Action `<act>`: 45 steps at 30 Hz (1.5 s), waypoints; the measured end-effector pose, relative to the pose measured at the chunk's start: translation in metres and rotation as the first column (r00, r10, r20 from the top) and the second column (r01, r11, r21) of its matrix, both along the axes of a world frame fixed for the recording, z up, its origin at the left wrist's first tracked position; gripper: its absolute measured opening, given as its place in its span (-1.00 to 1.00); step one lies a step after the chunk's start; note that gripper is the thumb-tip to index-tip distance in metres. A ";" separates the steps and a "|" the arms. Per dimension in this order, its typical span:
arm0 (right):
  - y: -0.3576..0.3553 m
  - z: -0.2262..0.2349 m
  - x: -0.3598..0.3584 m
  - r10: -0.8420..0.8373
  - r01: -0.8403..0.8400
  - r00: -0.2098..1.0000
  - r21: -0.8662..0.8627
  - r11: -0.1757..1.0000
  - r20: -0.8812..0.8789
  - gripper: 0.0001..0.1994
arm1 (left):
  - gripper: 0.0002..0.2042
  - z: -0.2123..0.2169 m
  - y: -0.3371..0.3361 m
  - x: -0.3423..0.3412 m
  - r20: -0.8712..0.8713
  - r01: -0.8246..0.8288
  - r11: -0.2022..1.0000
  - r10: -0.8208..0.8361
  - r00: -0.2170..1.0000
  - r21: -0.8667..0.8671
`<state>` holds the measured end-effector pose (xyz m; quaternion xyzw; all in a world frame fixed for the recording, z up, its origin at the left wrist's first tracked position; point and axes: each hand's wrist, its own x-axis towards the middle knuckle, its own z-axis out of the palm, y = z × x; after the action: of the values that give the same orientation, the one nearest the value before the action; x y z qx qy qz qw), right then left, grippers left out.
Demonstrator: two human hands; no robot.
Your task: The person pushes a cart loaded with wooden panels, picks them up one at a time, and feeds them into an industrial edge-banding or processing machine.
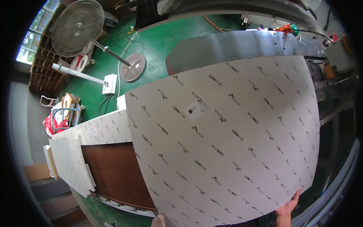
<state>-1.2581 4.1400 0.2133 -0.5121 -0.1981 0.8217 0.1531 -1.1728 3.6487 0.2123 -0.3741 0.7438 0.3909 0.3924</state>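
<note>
A large white board (230, 151) in printed protective film fills the middle and right of the head view, with a small paper label on its upper part. My right hand (288, 209) grips its lower right edge, thumb lying on the printed face and the other fingers hidden beneath. At the board's lower left corner my left hand (160, 220) shows only in part, greyish as if gloved, closed over the edge. Left of the board lies a dark brown panel (113, 172) on the worktable, partly covered by the board.
White film-covered strips (70, 159) are stacked at the left. Beyond stand a pedestal fan (78, 26) and a white post on a square base (109, 84), with cables on the green floor. A grey metal machine table (234, 47) lies behind the board. Long metal profiles (338, 185) run along the right.
</note>
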 end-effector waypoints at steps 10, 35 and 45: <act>0.013 -0.007 0.016 0.151 -0.148 0.973 0.032 0.988 -0.176 -0.22 | -0.41 -0.001 0.002 -0.004 -0.299 0.031 0.999 -0.039 0.953 -0.030; 0.218 0.013 -0.057 0.610 -0.825 0.366 0.549 -0.137 0.703 -0.64 | -0.35 -0.005 0.024 0.004 -0.527 -0.366 0.899 0.438 0.728 0.241; 0.223 -0.017 -0.084 0.693 -0.862 0.460 0.467 0.198 0.555 -0.54 | -0.35 -0.046 0.037 0.027 -0.619 -0.461 0.884 0.405 0.673 0.078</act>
<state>-1.3425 4.3632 0.1964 -0.3251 -0.7400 0.5748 -0.1280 -1.1454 3.6858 0.1661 -0.4066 0.7360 0.5412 0.0060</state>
